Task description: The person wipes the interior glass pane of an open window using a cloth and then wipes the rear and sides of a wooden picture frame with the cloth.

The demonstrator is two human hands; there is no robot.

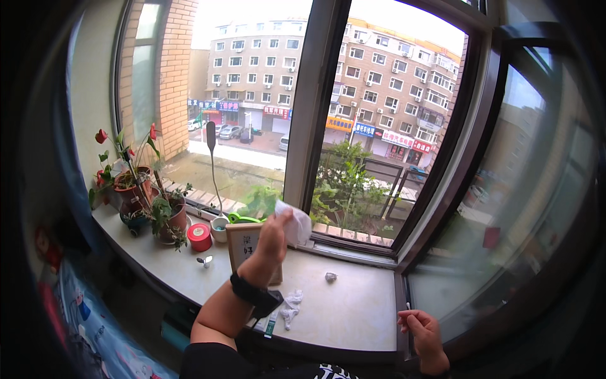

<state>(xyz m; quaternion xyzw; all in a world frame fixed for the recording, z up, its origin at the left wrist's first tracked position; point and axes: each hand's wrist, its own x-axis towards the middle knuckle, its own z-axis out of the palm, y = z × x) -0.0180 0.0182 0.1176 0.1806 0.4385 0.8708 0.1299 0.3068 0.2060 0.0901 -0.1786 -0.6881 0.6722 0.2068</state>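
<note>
My left hand [273, 237], with a black band on its wrist, grips a white tissue [299, 226] in front of the lower end of the window's upright frame bar [310, 118]. In my right hand [423, 331] a thin cotton swab [408, 307] is pinched, its white tip pointing up. That hand is beside the edge of the opened window sash [454, 265], at the sill's right end. Crumpled white tissue [291, 308] and a small greyish wad [331, 277] lie on the white windowsill [350, 308]. Behind my left forearm stands a wooden-framed sign [242, 244] bearing writing, partly hidden.
Potted plants [137, 184] with red flowers fill the sill's left end. Near them are a red round tin [199, 237], a white cup [219, 228] holding a fly swatter [211, 142], and a small white object [205, 261]. A green-and-white packet [270, 328] lies at the front edge.
</note>
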